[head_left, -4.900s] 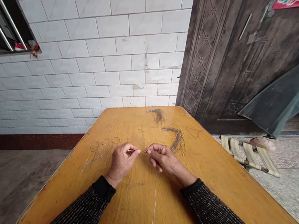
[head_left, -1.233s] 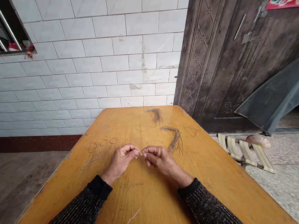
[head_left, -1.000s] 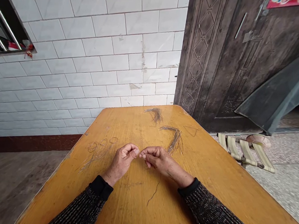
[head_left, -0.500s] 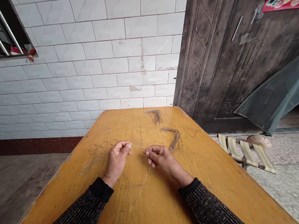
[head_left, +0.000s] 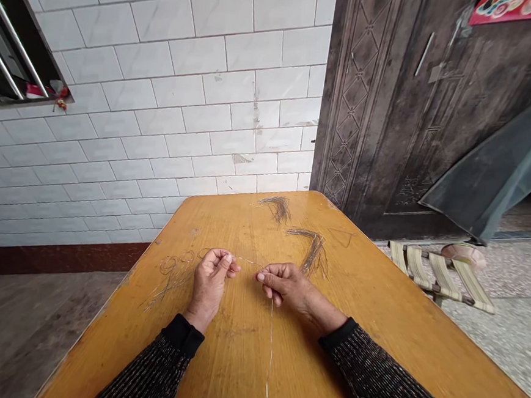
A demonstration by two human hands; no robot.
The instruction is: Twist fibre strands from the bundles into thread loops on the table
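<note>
A thin metal wire (head_left: pixel 271 346) runs between my two hands above the wooden table (head_left: pixel 215 367). My left hand (head_left: pixel 212 280) pinches one end of it between thumb and fingertips. Further along, my right hand (head_left: pixel 286 284) is closed on the same wire, and its loose tail hangs down toward me. Left of my left hand lie several wires with looped ends (head_left: pixel 168 265), partly hidden behind that hand. Just beyond my right hand is a bent bundle of wires (head_left: pixel 313 252). A second bent bundle (head_left: pixel 279 207) rests near the table's far edge.
A white tiled wall (head_left: pixel 220 122) stands behind the table, with a barred window (head_left: pixel 15 50) at left. To the right are a dark carved door (head_left: pixel 389 141), a hanging grey-green curtain (head_left: pixel 493 168) and a low strap stool (head_left: pixel 438 274) on the floor.
The wire's loose tail has swung to the right and hangs straighter. The stretch of wire between my hands looks slightly longer. Both hands keep their grip.
</note>
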